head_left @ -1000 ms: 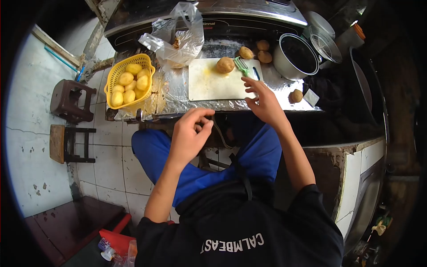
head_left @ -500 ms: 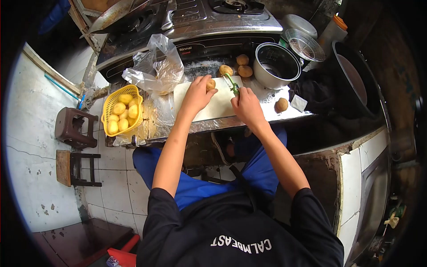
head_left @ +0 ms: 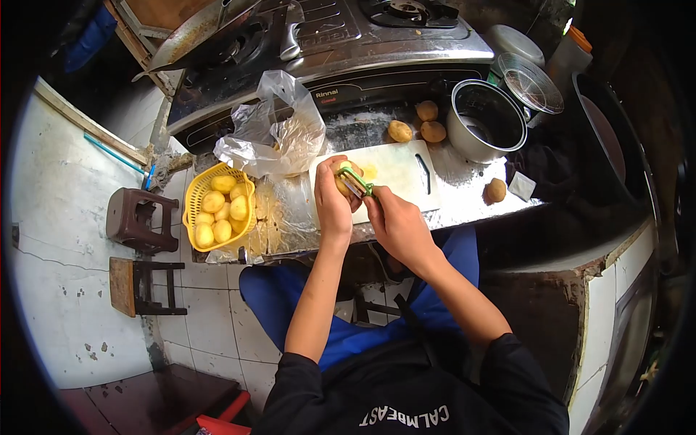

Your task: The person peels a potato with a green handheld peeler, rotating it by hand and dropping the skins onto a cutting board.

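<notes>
My left hand (head_left: 334, 202) is closed around a potato (head_left: 343, 186) above the left part of a white cutting board (head_left: 395, 167). A pale peeled patch shows at the potato's top; fingers cover much of the rest. In my right hand (head_left: 397, 222) is a green vegetable peeler (head_left: 357, 181), its head lying against the potato. Left of the hands, a yellow plastic basket (head_left: 250, 190) holds several peeled potatoes. Beyond the board lie unpeeled potatoes (head_left: 399, 131), and one more potato (head_left: 495, 190) sits to the right.
A pot (head_left: 484, 138) stands behind the board's right side, near a wire strainer (head_left: 531, 83). A crumpled clear plastic bag (head_left: 286, 123) rests behind the left hand. The gas stove (head_left: 391, 54) spans the back. Stools (head_left: 141, 217) stand on the floor at left.
My right hand has brought the peeler left onto the potato. My left hand has turned and wrapped more around the potato. The whole view has shifted, moving the scene rightward and down.
</notes>
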Demonstrator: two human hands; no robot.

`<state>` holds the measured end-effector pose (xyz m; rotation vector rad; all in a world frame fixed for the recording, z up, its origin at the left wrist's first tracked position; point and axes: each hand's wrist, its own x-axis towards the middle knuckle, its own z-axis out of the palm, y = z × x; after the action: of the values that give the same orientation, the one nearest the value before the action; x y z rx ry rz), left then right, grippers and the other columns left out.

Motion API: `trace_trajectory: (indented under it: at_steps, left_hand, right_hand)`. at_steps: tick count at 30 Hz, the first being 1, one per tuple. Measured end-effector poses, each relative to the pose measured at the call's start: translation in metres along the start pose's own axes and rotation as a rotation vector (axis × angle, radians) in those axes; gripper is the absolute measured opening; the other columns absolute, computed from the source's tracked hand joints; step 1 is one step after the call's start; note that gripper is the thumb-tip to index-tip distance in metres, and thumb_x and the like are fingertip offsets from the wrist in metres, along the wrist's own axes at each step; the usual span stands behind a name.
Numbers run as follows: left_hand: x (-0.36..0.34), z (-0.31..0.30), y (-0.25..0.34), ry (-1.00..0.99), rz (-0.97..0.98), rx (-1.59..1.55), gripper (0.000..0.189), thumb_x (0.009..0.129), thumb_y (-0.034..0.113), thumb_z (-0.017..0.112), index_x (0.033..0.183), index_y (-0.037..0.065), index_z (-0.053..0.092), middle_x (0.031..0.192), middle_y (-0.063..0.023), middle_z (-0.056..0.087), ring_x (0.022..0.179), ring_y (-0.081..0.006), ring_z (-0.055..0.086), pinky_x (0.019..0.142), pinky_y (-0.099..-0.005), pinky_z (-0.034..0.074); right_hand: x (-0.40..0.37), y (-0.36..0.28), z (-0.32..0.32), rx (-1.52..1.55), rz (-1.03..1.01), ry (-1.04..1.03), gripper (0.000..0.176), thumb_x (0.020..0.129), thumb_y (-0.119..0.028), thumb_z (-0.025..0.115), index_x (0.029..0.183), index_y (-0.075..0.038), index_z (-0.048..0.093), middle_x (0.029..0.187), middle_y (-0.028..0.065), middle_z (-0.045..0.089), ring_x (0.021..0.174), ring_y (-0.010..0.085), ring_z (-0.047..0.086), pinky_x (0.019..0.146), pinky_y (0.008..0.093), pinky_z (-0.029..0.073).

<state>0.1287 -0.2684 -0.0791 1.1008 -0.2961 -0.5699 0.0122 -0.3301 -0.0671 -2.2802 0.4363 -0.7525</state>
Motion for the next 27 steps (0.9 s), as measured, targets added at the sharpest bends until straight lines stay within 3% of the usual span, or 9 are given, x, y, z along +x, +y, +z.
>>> trace_trajectory:
  at_steps: [2,5,10,13,16,20,22,24,27]
  left_hand:
    - [0.012,-0.004,-0.003,0.004,0.001,-0.083,0.044,0.099,0.038,0.028,0.108,0.003,0.054,0.086,-0.0104,0.062,0.066,-0.0138,0.060,0.050,-0.0229,0.047]
    - [0.029,-0.001,0.003,0.050,-0.033,-0.298,0.042,0.091,0.031,0.031,0.109,0.000,0.053,0.096,-0.0183,0.062,0.080,-0.0239,0.061,0.071,-0.0336,0.053]
    - [0.032,0.009,-0.001,0.154,-0.051,-0.295,0.042,0.090,0.031,0.032,0.109,-0.001,0.054,0.098,-0.0179,0.062,0.082,-0.0245,0.061,0.072,-0.0330,0.052]
    - [0.028,0.018,-0.007,0.355,-0.049,-0.278,0.040,0.089,0.028,0.034,0.108,0.000,0.055,0.096,-0.0161,0.062,0.079,-0.0241,0.060,0.075,-0.0324,0.051]
    - [0.020,0.019,-0.005,0.386,-0.039,-0.347,0.034,0.090,0.022,0.033,0.109,0.001,0.051,0.096,-0.0165,0.060,0.073,-0.0225,0.058,0.069,-0.0317,0.050]
    - [0.011,0.025,0.002,0.404,0.023,-0.335,0.036,0.090,0.022,0.030,0.110,0.000,0.050,0.098,-0.0171,0.060,0.075,-0.0231,0.058,0.069,-0.0316,0.050]
    - [0.009,0.023,0.001,0.295,0.065,-0.320,0.037,0.091,0.024,0.029,0.110,0.000,0.050,0.098,-0.0165,0.059,0.077,-0.0229,0.059,0.071,-0.0313,0.050]
    - [0.000,0.029,-0.002,0.387,0.106,-0.092,0.037,0.092,0.025,0.029,0.110,0.001,0.049,0.099,-0.0160,0.060,0.079,-0.0226,0.060,0.072,-0.0313,0.050]
    - [-0.004,0.026,0.003,0.392,0.098,-0.166,0.037,0.091,0.025,0.032,0.108,0.000,0.053,0.099,-0.0150,0.062,0.080,-0.0217,0.060,0.073,-0.0309,0.050]
  right_hand:
    - [0.012,0.002,0.006,-0.091,-0.074,-0.015,0.014,0.092,-0.017,0.055,0.093,-0.005,0.048,0.076,0.0132,0.060,0.056,0.0357,0.059,0.048,0.0433,0.048]
    - [0.030,0.003,0.014,-0.142,-0.111,0.012,0.014,0.090,-0.016,0.057,0.093,-0.004,0.050,0.075,0.0118,0.060,0.055,0.0324,0.059,0.047,0.0408,0.047]
    - [0.034,0.007,0.023,-0.159,-0.109,0.012,0.020,0.090,-0.022,0.058,0.097,-0.004,0.054,0.070,0.0090,0.060,0.052,0.0286,0.060,0.044,0.0384,0.048]
    - [0.036,0.003,0.024,-0.124,-0.046,0.019,0.019,0.091,-0.022,0.057,0.097,-0.005,0.054,0.069,0.0088,0.059,0.051,0.0282,0.060,0.045,0.0381,0.048]
    - [0.034,-0.003,0.019,-0.103,-0.011,-0.006,0.018,0.092,-0.022,0.056,0.098,-0.005,0.054,0.069,0.0088,0.059,0.051,0.0288,0.059,0.044,0.0384,0.047]
    - [0.025,-0.004,0.011,-0.090,-0.025,-0.017,0.020,0.092,-0.023,0.055,0.100,-0.005,0.054,0.068,0.0092,0.059,0.051,0.0303,0.059,0.044,0.0390,0.047]
    - [0.026,-0.007,0.009,-0.079,-0.028,0.000,0.020,0.092,-0.023,0.055,0.100,-0.005,0.054,0.068,0.0094,0.059,0.051,0.0303,0.059,0.044,0.0391,0.047]
    - [0.022,-0.008,0.006,-0.071,-0.004,0.007,0.020,0.092,-0.023,0.055,0.101,-0.005,0.054,0.068,0.0096,0.059,0.051,0.0304,0.059,0.044,0.0392,0.047]
    - [0.021,-0.011,0.004,-0.033,-0.030,-0.004,0.018,0.092,-0.022,0.055,0.096,-0.005,0.053,0.070,0.0108,0.060,0.054,0.0316,0.060,0.045,0.0400,0.047]
